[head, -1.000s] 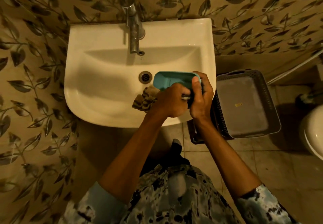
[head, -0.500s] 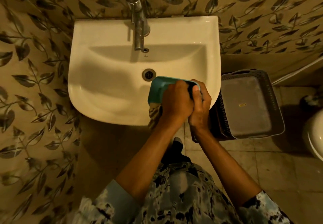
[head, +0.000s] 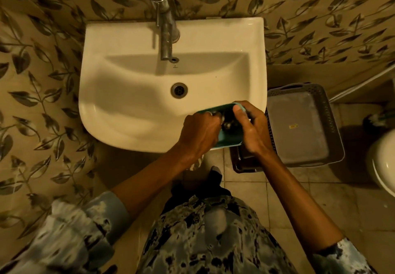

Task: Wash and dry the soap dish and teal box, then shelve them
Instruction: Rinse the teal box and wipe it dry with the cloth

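Roughly L-R, teal box (head: 229,139) mouth-up (over sink (head: 128,124))

Teal box (head: 227,140): small, rectangular, rounded corners, thin pale rim. Open side faces up toward the camera; the box is tipped, with its far end higher. It is held in the air over the front right rim of the sink (head: 149,141), partly out past the edge.

Right hand (head: 254,128) grips the right side, with the thumb hooked over the far rim and the fingers round the outer wall. Left hand (head: 201,132) covers the left end and presses a bunched cloth (head: 226,124) into the inside. Inside is dark in shadow, and only the near wall and rim show clear teal. Wet or dry: cannot tell.

Soap dish: not made out with any certainty.
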`<state>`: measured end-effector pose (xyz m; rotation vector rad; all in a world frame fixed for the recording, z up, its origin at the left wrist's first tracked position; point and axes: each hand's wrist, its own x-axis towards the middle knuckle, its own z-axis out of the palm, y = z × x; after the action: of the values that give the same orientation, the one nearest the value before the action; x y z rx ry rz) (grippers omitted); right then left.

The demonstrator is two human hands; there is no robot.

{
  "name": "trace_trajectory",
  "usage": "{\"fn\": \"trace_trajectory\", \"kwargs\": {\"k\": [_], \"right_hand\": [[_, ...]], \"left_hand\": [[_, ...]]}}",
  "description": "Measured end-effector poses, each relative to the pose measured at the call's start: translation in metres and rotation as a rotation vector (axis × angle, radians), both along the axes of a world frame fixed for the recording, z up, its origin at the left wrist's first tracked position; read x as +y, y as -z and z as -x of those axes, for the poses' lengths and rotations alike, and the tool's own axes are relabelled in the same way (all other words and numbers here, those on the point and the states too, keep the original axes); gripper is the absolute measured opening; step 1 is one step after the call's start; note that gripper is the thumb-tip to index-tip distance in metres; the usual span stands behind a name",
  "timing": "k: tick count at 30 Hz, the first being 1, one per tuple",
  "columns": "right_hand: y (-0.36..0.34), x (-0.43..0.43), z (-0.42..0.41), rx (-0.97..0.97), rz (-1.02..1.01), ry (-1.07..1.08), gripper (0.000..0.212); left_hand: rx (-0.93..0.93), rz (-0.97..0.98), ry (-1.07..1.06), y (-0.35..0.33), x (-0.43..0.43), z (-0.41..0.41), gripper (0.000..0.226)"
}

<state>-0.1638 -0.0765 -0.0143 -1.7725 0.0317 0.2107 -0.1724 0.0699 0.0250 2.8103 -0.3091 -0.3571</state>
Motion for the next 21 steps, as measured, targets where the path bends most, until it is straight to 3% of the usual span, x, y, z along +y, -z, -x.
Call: {"fn": "trace_trajectory", "kwargs": {"k": [6, 9, 11, 13, 15, 18, 21], "right_hand": [[-0.007, -0.004, 0.004, -0.148, 0.003, 0.1, 0.045], [-0.01, -0.005, 0.005, -0.217, -0.059, 0.118, 0.038], [-0.01, -0.001, 0.004, -0.271, -0.069, 0.137, 0.039], [-0.008, 0.004, 0.004, -0.306, -0.086, 0.152, 0.041], [-0.006, 0.009, 0.003, -0.318, -0.103, 0.164, 0.042], [-0.005, 0.013, 0.0, -0.344, -0.06, 0.184, 0.046], [-0.008, 0.012, -0.006, -0.339, -0.015, 0.191, 0.049]], "left_hand": [[-0.076, 0.045, -0.122, -0.004, -0.008, 0.011, 0.057], [-0.135, 0.058, -0.105, -0.013, -0.008, 0.008, 0.033], [-0.07, -0.011, -0.1, -0.02, -0.01, 0.006, 0.014], [0.035, -0.024, -0.126, -0.022, -0.008, 0.003, 0.017], [0.188, 0.13, -0.158, -0.027, -0.006, 0.0, 0.024], [0.39, 0.479, -0.209, -0.038, -0.013, -0.001, 0.014], [0.47, 0.676, -0.22, -0.043, -0.021, 0.008, 0.022]]}}
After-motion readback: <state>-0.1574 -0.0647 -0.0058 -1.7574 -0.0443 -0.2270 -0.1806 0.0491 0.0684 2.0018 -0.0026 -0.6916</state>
